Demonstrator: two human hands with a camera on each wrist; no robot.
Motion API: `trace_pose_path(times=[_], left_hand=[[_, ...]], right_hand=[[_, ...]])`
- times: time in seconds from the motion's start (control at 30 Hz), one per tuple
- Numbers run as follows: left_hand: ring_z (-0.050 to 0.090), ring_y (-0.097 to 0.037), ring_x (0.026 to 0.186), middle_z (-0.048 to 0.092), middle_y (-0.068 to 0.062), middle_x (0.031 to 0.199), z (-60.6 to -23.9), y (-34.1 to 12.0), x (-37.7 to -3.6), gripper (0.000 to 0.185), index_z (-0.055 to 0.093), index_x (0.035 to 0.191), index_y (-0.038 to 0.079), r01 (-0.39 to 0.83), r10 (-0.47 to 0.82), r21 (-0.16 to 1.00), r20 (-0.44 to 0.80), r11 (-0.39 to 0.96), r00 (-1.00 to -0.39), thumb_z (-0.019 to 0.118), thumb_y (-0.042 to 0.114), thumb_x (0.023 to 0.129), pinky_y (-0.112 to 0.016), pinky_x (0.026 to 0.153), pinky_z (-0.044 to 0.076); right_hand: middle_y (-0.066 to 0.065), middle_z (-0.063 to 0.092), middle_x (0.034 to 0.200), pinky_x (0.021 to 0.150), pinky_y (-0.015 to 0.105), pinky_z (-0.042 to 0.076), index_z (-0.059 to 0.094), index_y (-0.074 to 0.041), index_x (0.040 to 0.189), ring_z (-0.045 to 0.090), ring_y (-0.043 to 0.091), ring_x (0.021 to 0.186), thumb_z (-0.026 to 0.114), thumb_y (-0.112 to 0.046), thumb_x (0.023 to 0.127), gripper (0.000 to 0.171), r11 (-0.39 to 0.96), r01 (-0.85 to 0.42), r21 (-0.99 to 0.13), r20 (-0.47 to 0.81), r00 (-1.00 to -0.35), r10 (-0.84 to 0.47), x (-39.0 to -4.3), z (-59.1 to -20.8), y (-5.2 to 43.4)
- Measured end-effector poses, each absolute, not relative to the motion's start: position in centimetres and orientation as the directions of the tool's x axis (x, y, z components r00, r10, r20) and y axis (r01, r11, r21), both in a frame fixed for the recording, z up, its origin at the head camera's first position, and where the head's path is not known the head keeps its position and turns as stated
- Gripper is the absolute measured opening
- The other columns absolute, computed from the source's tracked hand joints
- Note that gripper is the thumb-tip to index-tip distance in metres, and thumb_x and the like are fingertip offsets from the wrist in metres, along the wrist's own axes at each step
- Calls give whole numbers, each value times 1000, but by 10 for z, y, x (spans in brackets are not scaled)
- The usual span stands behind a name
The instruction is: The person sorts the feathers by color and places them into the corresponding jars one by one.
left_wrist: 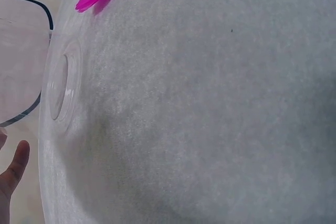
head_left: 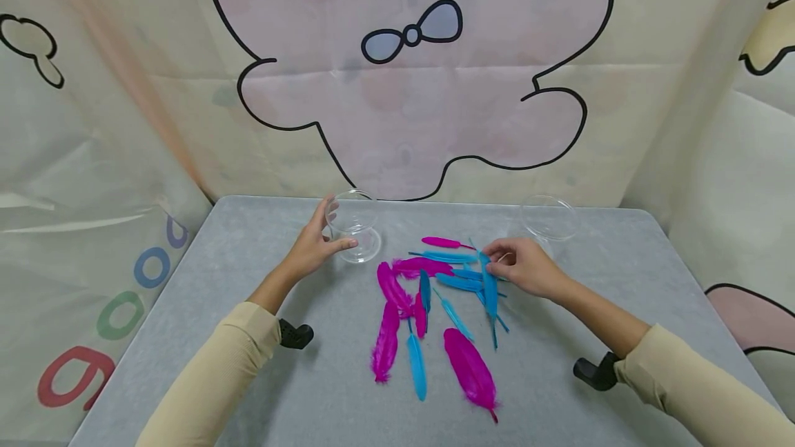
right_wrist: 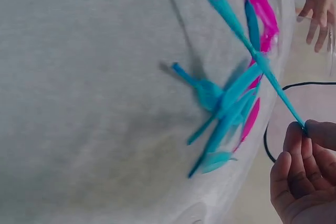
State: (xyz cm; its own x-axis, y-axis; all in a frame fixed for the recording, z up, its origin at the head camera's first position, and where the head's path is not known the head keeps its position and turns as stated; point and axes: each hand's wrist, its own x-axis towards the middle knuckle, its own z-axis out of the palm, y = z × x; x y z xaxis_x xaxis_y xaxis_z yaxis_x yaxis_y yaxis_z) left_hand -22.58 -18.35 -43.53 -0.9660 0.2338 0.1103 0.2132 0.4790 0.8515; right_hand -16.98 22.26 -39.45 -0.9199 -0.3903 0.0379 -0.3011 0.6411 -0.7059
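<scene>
On the grey table, my left hand (head_left: 335, 227) grips a clear plastic cup (head_left: 354, 226) standing upright, thumb in front and fingers behind. In the left wrist view the cup (left_wrist: 58, 93) fills the left edge, with one fingertip (left_wrist: 17, 158) beside it. My right hand (head_left: 493, 262) pinches the quill of a blue feather (head_left: 490, 290) whose vane lies over the pile. The right wrist view shows that hand (right_wrist: 307, 129) holding the blue feather (right_wrist: 247, 40) by its quill end. Several pink feathers (head_left: 470, 368) and blue feathers (head_left: 416, 364) lie scattered between my hands.
A second clear cup (head_left: 548, 219) stands at the back right, just behind my right hand. The grey table (head_left: 248, 281) ends at a printed cartoon curtain (head_left: 410, 102) on the far side and both flanks.
</scene>
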Motion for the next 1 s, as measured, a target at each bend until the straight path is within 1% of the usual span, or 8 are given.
trace_pose_path(times=[0.13, 0.27, 0.57, 0.73, 1.0], left_hand=[[30, -36, 146, 27, -16, 161, -436, -183, -226, 103, 12, 159, 15, 216, 238, 852, 112, 477, -965, 82, 28, 84, -58, 105, 41], [31, -36, 145, 28, -16, 160, -436, -184, -226, 103, 14, 159, 14, 219, 234, 850, 117, 478, -965, 82, 29, 84, -58, 103, 43], [35, -36, 143, 30, -14, 160, -434, -185, -227, 103, 15, 159, 16, 210, 227, 848, 110, 486, -968, 84, 29, 82, -55, 104, 44], [36, -37, 143, 31, -15, 159, -434, -185, -228, 102, 16, 158, 14, 213, 226, 846, 113, 489, -967, 84, 28, 82, -56, 103, 44], [37, -37, 142, 31, -15, 159, -435, -185, -228, 102, 17, 158, 11, 216, 227, 844, 115, 490, -967, 83, 27, 83, -56, 102, 45]], right_hand=[[7, 70, 91, 70, 26, 55, 70, 4, 108, 64, 22, 83, 74, -5, 88, 22, 633, -318, -706, 55, -915, -399, -174, -386, 215], [8, 70, 93, 73, 28, 55, 70, 2, 107, 65, 24, 85, 73, -7, 89, 20, 633, -314, -707, 49, -915, -400, -180, -381, 207], [9, 69, 95, 82, 40, 57, 69, 0, 107, 67, 25, 87, 69, -8, 92, 16, 612, -329, -720, 76, -913, -401, -198, -372, 192], [12, 69, 95, 84, 45, 57, 69, 1, 106, 69, 28, 85, 68, -7, 94, 14, 593, -339, -731, 105, -914, -393, -208, -364, 182], [12, 70, 94, 86, 47, 56, 68, 0, 105, 71, 32, 86, 65, -9, 96, 13, 573, -328, -751, 104, -916, -388, -217, -349, 165]])
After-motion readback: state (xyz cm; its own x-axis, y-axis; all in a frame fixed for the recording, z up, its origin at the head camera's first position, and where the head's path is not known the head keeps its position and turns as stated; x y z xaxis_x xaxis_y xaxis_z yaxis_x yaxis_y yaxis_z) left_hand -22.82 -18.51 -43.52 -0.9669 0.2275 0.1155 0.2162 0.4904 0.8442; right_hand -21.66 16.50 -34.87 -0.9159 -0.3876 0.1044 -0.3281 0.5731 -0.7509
